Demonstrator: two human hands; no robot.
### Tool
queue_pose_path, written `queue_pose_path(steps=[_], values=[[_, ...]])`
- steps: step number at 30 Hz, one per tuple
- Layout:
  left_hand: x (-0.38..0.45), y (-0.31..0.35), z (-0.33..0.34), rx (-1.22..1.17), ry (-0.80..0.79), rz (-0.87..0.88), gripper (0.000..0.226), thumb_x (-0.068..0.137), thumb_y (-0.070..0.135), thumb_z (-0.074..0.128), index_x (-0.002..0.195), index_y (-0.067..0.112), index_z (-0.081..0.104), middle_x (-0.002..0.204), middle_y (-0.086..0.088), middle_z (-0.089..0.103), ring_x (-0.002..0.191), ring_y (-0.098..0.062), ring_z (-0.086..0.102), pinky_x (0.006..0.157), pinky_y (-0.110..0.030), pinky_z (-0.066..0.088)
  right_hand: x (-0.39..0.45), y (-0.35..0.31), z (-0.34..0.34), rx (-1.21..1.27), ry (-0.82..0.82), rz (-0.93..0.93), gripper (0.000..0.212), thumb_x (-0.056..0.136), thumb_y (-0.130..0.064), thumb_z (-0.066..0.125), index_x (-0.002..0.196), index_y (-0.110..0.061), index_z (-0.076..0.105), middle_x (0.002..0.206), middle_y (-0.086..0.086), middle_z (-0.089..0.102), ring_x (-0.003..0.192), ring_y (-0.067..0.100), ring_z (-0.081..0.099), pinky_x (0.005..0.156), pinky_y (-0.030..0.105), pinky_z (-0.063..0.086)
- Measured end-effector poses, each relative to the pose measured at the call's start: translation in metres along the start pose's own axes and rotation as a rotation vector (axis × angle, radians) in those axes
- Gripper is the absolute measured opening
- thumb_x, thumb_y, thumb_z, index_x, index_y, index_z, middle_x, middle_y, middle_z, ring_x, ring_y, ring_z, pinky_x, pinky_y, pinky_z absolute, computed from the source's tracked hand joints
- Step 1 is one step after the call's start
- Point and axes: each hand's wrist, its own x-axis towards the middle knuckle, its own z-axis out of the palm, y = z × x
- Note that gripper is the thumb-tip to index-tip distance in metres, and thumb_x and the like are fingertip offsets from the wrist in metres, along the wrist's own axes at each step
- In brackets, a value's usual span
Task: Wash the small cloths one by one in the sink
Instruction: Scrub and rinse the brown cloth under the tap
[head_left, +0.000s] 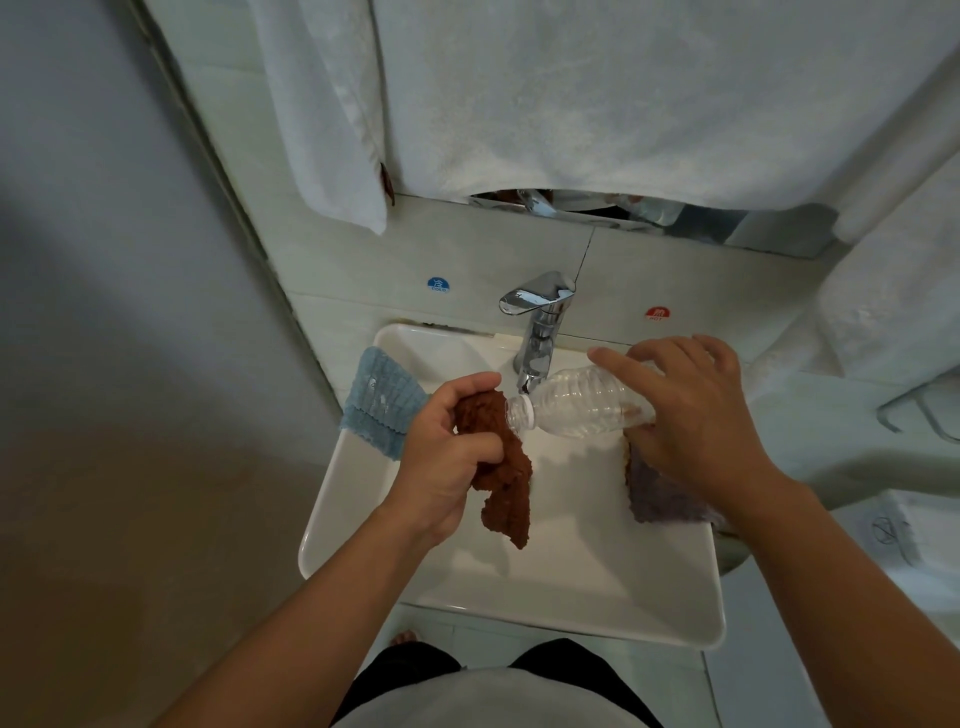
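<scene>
Over the white square sink (363, 519), my left hand (449, 457) grips a rust-brown small cloth (506, 483) that hangs down into the basin. My right hand (691, 415) holds a clear plastic bottle (582, 402) tipped on its side, its open mouth against the top of the brown cloth. A light blue cloth (376, 402) is draped over the sink's left rim. A purple-grey cloth (660, 493) lies on the right rim, partly hidden under my right wrist.
A chrome tap (540, 322) stands at the back of the sink, just behind the bottle. White towels (623, 104) hang above, covering a mirror. Cold and hot stickers mark the tiled wall. A wire rack (919, 410) is at the right edge.
</scene>
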Motion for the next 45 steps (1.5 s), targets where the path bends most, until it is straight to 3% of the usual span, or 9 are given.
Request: queue_pose_path(steps=[4, 15, 20, 22, 27, 30, 36, 41, 45], values=[[0.000, 0.001, -0.001, -0.165, -0.021, -0.021, 0.065, 0.060, -0.010, 0.063, 0.114, 0.025, 0.074, 0.101, -0.008, 0.068, 0.083, -0.025, 0.068, 0.061, -0.035, 0.056, -0.004, 0.000, 0.007, 0.026, -0.048, 0.042, 0.077, 0.069, -0.013, 0.087, 0.139, -0.027, 0.059, 0.118, 0.007, 0.065, 0.112, 0.032, 0.057, 0.105, 0.057, 0.033], [-0.003, -0.001, -0.006, -0.243, -0.063, -0.004, 0.069, 0.059, -0.013, 0.057, 0.117, 0.022, 0.073, 0.094, -0.006, 0.070, 0.077, -0.019, 0.067, 0.059, -0.032, 0.057, -0.027, -0.016, 0.040, 0.345, -0.133, 0.214, 0.079, 0.072, -0.018, 0.089, 0.142, -0.029, 0.055, 0.118, 0.004, 0.064, 0.108, 0.028, 0.059, 0.095, 0.050, 0.047], [-0.002, -0.005, -0.010, -0.216, -0.070, -0.005, 0.071, 0.060, -0.014, 0.057, 0.121, 0.019, 0.070, 0.100, -0.013, 0.072, 0.085, -0.022, 0.069, 0.066, -0.034, 0.058, -0.036, -0.019, 0.056, 0.703, -0.060, 0.455, 0.073, 0.073, -0.025, 0.090, 0.133, -0.044, 0.053, 0.117, -0.029, 0.055, 0.111, -0.018, 0.049, 0.088, 0.009, 0.041], [-0.001, -0.007, -0.012, -0.203, -0.063, -0.011, 0.071, 0.060, -0.014, 0.057, 0.121, 0.020, 0.070, 0.100, -0.012, 0.072, 0.084, -0.021, 0.070, 0.065, -0.034, 0.058, -0.039, -0.017, 0.067, 0.801, -0.050, 0.614, 0.067, 0.071, -0.029, 0.091, 0.123, -0.050, 0.054, 0.120, -0.027, 0.057, 0.112, -0.009, 0.054, 0.089, 0.019, 0.048], [0.000, -0.012, -0.020, -0.159, -0.033, -0.014, 0.070, 0.060, -0.013, 0.057, 0.120, 0.020, 0.070, 0.099, -0.011, 0.072, 0.083, -0.021, 0.070, 0.063, -0.033, 0.057, -0.047, -0.010, 0.109, 0.903, -0.096, 0.899, 0.062, 0.069, -0.031, 0.092, 0.123, -0.026, 0.062, 0.116, 0.000, 0.068, 0.104, 0.020, 0.065, 0.091, 0.047, 0.057], [0.001, -0.015, -0.024, -0.132, -0.009, -0.025, 0.069, 0.060, -0.013, 0.058, 0.118, 0.021, 0.071, 0.100, -0.010, 0.073, 0.084, -0.021, 0.069, 0.063, -0.035, 0.057, -0.048, -0.012, 0.133, 0.905, -0.079, 0.997, 0.058, 0.070, -0.021, 0.091, 0.120, -0.022, 0.063, 0.107, -0.002, 0.070, 0.101, 0.022, 0.067, 0.089, 0.044, 0.056], [0.002, -0.019, -0.031, -0.093, 0.010, -0.055, 0.069, 0.059, -0.012, 0.058, 0.119, 0.020, 0.070, 0.097, -0.011, 0.073, 0.079, -0.020, 0.068, 0.060, -0.034, 0.055, -0.043, -0.007, 0.166, 0.864, -0.035, 1.061, 0.061, 0.074, -0.025, 0.087, 0.125, -0.027, 0.054, 0.097, -0.020, 0.060, 0.097, 0.017, 0.063, 0.070, 0.015, 0.043], [0.008, -0.019, -0.029, -0.086, 0.023, -0.072, 0.066, 0.065, -0.018, 0.055, 0.112, 0.024, 0.073, 0.093, -0.008, 0.073, 0.077, -0.019, 0.069, 0.064, -0.036, 0.051, -0.055, -0.030, 0.158, 0.810, -0.013, 1.199, 0.083, 0.075, -0.019, 0.088, 0.143, -0.006, 0.042, 0.139, 0.013, 0.053, 0.128, 0.030, 0.052, 0.106, 0.044, 0.047], [0.014, -0.020, -0.022, -0.106, -0.006, -0.079, 0.064, 0.063, -0.018, 0.055, 0.106, 0.025, 0.075, 0.094, -0.011, 0.073, 0.075, -0.019, 0.069, 0.060, -0.035, 0.054, -0.085, -0.093, 0.126, 1.110, 0.001, 1.337, 0.034, 0.090, -0.032, 0.074, 0.116, -0.039, 0.053, 0.117, 0.013, 0.066, 0.095, 0.022, 0.067, 0.075, 0.033, 0.052]])
